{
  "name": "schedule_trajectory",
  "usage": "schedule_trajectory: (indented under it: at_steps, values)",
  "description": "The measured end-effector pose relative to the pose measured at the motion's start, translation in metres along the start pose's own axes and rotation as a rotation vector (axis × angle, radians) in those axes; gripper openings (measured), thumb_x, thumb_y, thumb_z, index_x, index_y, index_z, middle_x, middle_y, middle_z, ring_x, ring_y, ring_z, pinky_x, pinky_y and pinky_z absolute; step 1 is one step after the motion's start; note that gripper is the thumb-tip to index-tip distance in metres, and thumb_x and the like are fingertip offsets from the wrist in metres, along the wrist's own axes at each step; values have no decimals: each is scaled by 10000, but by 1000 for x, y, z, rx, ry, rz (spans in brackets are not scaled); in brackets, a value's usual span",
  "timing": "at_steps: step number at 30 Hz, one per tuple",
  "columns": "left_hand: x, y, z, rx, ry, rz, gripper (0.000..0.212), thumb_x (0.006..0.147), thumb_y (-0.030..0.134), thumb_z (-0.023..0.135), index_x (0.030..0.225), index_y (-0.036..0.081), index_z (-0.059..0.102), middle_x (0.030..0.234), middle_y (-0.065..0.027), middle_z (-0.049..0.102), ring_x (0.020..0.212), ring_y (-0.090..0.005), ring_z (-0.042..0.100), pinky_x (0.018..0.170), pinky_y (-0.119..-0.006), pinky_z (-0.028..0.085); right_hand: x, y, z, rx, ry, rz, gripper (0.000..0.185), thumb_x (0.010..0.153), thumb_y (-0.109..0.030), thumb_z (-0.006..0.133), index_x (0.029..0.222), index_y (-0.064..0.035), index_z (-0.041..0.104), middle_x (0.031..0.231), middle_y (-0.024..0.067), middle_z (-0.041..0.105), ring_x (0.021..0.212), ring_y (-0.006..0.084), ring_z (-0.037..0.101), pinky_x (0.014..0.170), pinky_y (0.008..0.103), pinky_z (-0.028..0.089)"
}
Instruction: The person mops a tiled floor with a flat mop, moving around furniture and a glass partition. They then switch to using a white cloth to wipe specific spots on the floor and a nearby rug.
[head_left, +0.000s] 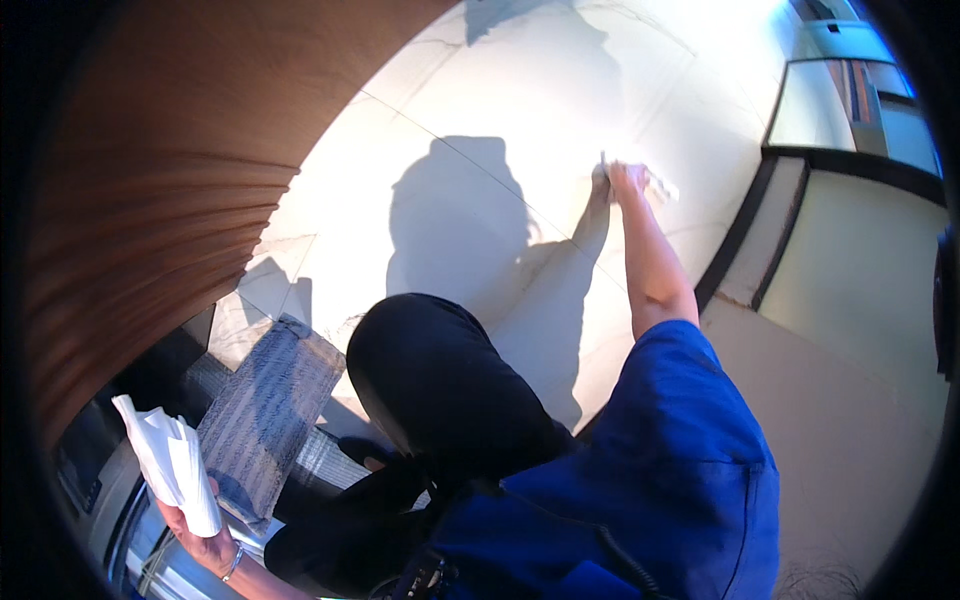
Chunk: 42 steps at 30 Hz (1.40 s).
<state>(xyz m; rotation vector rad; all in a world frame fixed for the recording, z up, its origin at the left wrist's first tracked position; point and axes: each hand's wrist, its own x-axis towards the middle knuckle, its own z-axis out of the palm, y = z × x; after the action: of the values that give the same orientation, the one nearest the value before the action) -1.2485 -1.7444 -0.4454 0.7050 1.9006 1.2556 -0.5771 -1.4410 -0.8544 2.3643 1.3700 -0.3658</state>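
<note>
At the lower left my left hand (196, 538) grips a bunch of folded white paper tissues (169, 465), which stand up out of the fingers. My right hand (628, 178) reaches far out over the sunlit marble-look tiles of the floor (540, 97). Its fingers are closed on a small white piece of paper (664, 187), with one end sticking out on the right. Glare washes out the details there. The hand is at the floor and meets its own shadow; whether the paper presses on the tile I cannot tell.
A grey striped mat (262, 420) lies between my left hand and my bent knee (420, 360) in black trousers. A brown curtain (165, 202) hangs along the left. On the right, a dark-framed glass panel (870, 255) borders the floor. My shadow (465, 217) falls across the tiles.
</note>
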Motion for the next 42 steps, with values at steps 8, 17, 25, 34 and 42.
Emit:
schedule_trajectory:
  at_steps: [8, 17, 25, 34, 42]
  values:
    - [-47, 2, -15, -566, -146, -29, 654, 914, 463, 434, 1349, -13, 320, 1330, -242, 397, 1215, -306, 443, 989, -465, 391, -6, -220, -47, 307, 122, -601, 394, 756, -191, 569, 1112, -26, 532, 1211, 182, 500, 1022, 395, 523, 902, 414, 438]
    - [-92, -21, -85, -176, 500, 188, 575, 732, 70, 580, 1277, -15, 420, 1277, -166, 452, 1157, -275, 433, 990, -467, 350, -156, -203, 15, 416, -186, -949, 181, 704, -5, 581, 872, -68, 602, 968, 132, 549, 880, 344, 547, 739, 405, 488]
    - [-44, 23, -51, -349, -81, 255, 852, 532, 108, 660, 1312, 31, 326, 1185, -178, 420, 1045, -307, 450, 925, -446, 360, -220, -194, -12, -393, -93, -1140, 395, 768, -337, 657, 1088, -129, 552, 1009, 82, 585, 918, 285, 578, 745, 405, 471]
    - [-59, 7, -94, -404, -29, 222, 891, 618, 402, 729, 1306, -2, 332, 739, 7, 450, 558, -85, 401, 570, -229, 299, -308, -211, -19, 203, -814, -1055, 470, 772, -310, 694, 1146, -106, 498, 1081, 86, 560, 921, 254, 575, 713, 358, 485]
    - [-76, -11, -109, -457, 173, 204, 552, 747, 417, 645, 1090, 29, 458, 652, 19, 417, 516, -75, 359, 550, -222, 280, -360, -231, -24, 422, -906, -1332, 564, 683, -181, 804, 1139, -82, 487, 1104, 113, 552, 879, 228, 587, 677, 295, 510]
